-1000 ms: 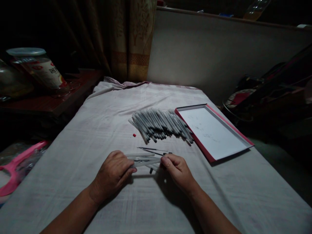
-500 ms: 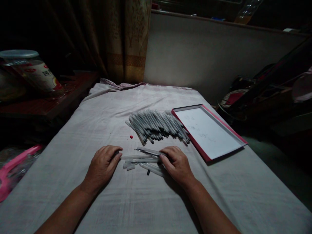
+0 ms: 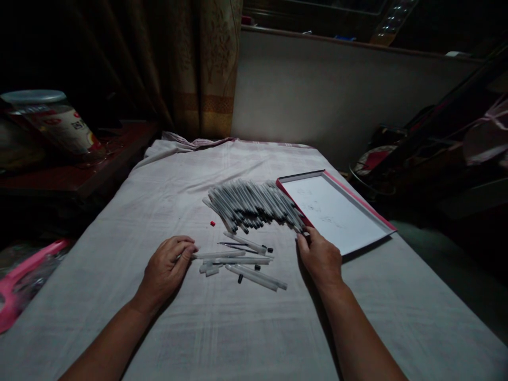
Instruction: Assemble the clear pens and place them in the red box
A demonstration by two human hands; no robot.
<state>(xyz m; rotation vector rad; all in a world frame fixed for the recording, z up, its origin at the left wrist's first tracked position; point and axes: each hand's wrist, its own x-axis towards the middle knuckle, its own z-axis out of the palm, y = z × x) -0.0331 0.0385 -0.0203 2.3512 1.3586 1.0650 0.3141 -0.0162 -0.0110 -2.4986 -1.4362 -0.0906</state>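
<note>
My left hand (image 3: 170, 267) rests on the cloth with thumb and fingers pressed together; what they hold, if anything, is hidden. Its fingertips meet the left end of a translucent pen barrel (image 3: 222, 254). My right hand (image 3: 322, 259) pinches the end of a pen at the right edge of a pile of pens (image 3: 254, 201) with clear barrels and black ends. Between my hands lie more loose barrels (image 3: 257, 278), thin refills (image 3: 238, 246), clear caps (image 3: 210, 270) and small black plugs (image 3: 240, 279). A small red piece (image 3: 212, 224) sits left of the pile.
A shallow red-edged box lid (image 3: 337, 211) with a white inside lies right of the pile. Pale checked cloth (image 3: 178, 328) covers the table. At left stand a lidded jar (image 3: 59, 127) on a dark red table and a pink handle (image 3: 27, 270). A curtain (image 3: 214, 69) hangs behind.
My right hand has left the loose pen parts and moved right and away to the pile's edge. A barrel, refills and black plugs now lie where it was. My left hand has barely moved.
</note>
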